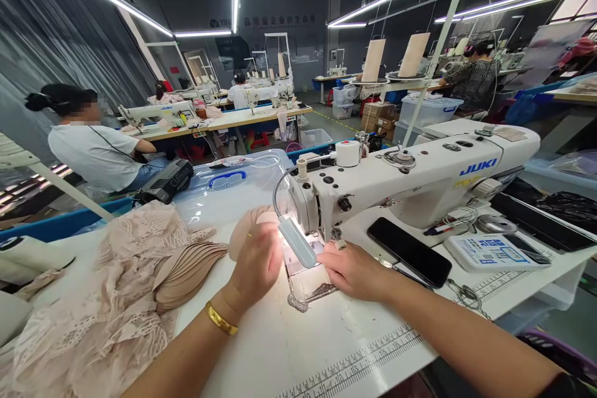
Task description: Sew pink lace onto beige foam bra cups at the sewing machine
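Observation:
A white JUKI sewing machine (410, 180) stands before me, its small lamp (297, 242) lighting the needle area. My left hand (256, 258), a gold bangle at its wrist, is closed on a beige moulded cup (241, 236) left of the machine head; the fingers partly cover it. My right hand (352, 268) lies beside the presser foot, fingers bent together near the metal needle plate (310, 283). Anything in those fingertips is hidden. A stack of beige cups (186, 277) rests left of my left hand, against a heap of beige lace fabric (107, 298).
A black phone (409, 250) and a white-and-blue box (497, 252) lie right of my right arm. Printed rulers (359, 360) run along the front edge. Behind are a clear plastic bin lid (233, 189) and a black device (165, 181). Co-workers sit at other machines.

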`<state>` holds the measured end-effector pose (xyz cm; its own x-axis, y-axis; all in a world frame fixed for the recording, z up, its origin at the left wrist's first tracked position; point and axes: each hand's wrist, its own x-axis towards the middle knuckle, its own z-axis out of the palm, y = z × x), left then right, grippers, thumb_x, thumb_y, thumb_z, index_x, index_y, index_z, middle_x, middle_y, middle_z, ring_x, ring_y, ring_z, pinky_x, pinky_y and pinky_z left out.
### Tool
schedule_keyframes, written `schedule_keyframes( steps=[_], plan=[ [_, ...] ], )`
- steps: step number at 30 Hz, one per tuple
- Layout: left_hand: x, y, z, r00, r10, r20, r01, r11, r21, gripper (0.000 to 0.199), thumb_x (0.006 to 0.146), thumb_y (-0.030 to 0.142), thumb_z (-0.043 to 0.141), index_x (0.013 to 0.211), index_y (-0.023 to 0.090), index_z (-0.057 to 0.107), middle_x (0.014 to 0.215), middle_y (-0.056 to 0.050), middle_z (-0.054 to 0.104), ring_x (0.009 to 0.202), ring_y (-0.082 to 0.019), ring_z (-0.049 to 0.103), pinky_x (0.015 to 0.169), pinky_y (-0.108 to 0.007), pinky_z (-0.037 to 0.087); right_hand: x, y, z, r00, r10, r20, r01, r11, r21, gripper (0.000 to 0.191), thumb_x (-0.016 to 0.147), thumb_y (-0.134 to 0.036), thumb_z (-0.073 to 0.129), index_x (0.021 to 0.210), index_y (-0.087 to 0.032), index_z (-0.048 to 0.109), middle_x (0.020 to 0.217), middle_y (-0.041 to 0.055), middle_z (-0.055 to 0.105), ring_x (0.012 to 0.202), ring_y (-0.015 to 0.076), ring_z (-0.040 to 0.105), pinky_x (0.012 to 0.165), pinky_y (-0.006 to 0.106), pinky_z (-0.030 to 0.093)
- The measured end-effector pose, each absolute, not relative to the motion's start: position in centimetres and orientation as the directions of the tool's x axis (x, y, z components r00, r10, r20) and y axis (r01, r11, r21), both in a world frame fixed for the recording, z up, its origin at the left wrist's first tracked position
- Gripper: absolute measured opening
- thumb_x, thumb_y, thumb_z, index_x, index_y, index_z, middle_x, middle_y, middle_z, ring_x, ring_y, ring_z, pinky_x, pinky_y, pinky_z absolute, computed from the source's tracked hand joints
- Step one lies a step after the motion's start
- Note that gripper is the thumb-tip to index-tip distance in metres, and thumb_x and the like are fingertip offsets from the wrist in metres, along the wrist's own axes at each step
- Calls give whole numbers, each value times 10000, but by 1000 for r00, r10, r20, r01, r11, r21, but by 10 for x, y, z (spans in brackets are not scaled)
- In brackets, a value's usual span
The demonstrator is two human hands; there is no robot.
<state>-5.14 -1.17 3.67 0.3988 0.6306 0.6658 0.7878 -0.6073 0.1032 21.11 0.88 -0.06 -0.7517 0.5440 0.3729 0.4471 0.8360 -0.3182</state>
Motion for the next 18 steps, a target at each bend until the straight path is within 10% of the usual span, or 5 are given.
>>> schedule_keyframes(
  steps=[3,9,18],
  plan=[
    [-61,-6,36,358,745,563,864,-492,103,341,924,12,403,1149,183,593,1048,-104,674,996,-253,632,803,-377,505,211,9,1,-757,543,363,458,838,-298,203,887,-59,448,824,-215,560,712,-12,462,659,183,393,658,311,350],
    [-53,-26,38,533,795,290,833,-554,-11,238,866,98,540,658,213,526,639,-31,558,579,-205,523,534,-330,345,211,9,3,-757,566,328,494,823,-280,196,883,-53,493,897,-211,607,754,9,500,721,198,419,623,304,306],
    [-16,-57,54,614,788,35,747,-596,295,281,835,30,513,656,201,380,778,1,582,688,-150,502,592,-280,356,213,11,3,-759,590,277,522,804,-283,172,851,-39,540,828,-209,557,764,14,521,740,192,400,611,294,252]
  ],
)
